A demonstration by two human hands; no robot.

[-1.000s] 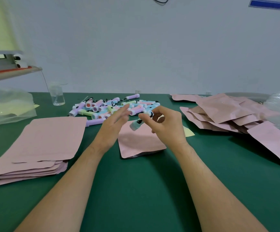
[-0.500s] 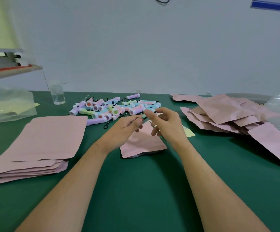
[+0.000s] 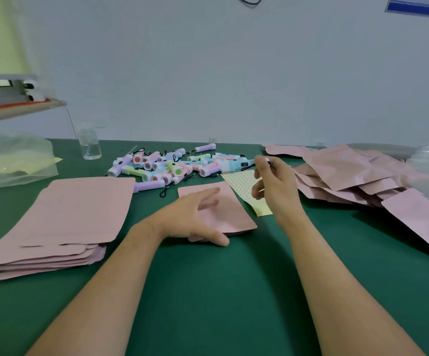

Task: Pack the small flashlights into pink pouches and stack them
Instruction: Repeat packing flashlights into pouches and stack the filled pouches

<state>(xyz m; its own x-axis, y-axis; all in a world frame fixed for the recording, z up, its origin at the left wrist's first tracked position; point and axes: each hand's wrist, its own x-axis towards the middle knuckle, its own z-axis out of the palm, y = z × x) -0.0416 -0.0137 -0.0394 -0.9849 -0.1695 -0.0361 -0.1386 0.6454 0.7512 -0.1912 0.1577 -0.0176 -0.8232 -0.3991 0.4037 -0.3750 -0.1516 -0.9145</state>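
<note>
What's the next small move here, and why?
Probably the right hand drops onto the nearest blue flashlight. It hovers right beside it, fingers curled, while the left hand rests flat on a pink pouch lying on the green table. Whether that pouch is already filled is not visible.

Left arm: your bare forearm enters from the lower left of the frame and angles up toward the centre.
Left hand (image 3: 192, 219): palm down at frame centre, with your fingers straight, loosely spread and lying on a pink pouch (image 3: 236, 217); the thumb reaches along its near edge.
Right arm: your forearm rises from the lower right toward centre-right.
Right hand (image 3: 276, 188): raised, above and right of your left, with fingers curled; thumb and forefinger pinch a black cord (image 3: 248, 166).
Spacing: your hands are apart.
</note>
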